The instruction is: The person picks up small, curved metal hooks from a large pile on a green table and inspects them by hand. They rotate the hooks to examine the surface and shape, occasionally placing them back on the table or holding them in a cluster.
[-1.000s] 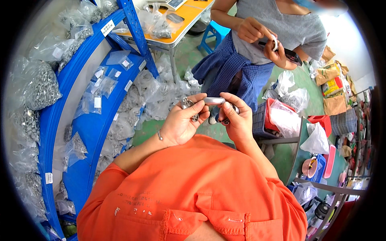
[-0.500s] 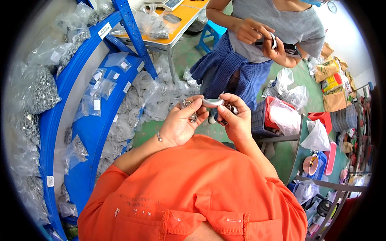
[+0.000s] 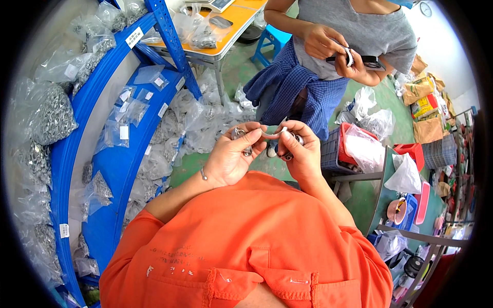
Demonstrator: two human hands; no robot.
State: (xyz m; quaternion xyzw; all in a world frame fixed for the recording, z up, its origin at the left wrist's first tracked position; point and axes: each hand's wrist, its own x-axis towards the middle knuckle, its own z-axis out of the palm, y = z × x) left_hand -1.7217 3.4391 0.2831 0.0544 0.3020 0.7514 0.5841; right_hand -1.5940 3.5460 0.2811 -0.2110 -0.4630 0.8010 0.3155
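Observation:
Between my two hands, in front of my chest, a curved silvery strip (image 3: 270, 136) shows its thin edge. My left hand (image 3: 227, 156) pinches its left end between thumb and fingers, and small shiny metal rings or hooks (image 3: 247, 150) are tucked in that palm. The strip's other end is in my right hand (image 3: 304, 156), closed the same way. More small metal pieces (image 3: 288, 155) sit in its curled fingers. Across from me, a person in a grey shirt (image 3: 354, 33) holds a similar pale curved piece (image 3: 349, 57) and a dark flat object (image 3: 372, 62).
Blue shelving (image 3: 110, 172) at left carries plastic bags of metal parts (image 3: 51, 115). More bags (image 3: 197, 118) lie heaped beside it. Beyond are a yellow-topped table (image 3: 231, 31) and a blue stool (image 3: 270, 43). At right stand a crate (image 3: 331, 151) and a green-topped table (image 3: 377, 205).
The silvery strip has turned in my fingers: its broad face showed before, its thin edge now. My hands stay nearly in place. The other person's hands have shifted slightly.

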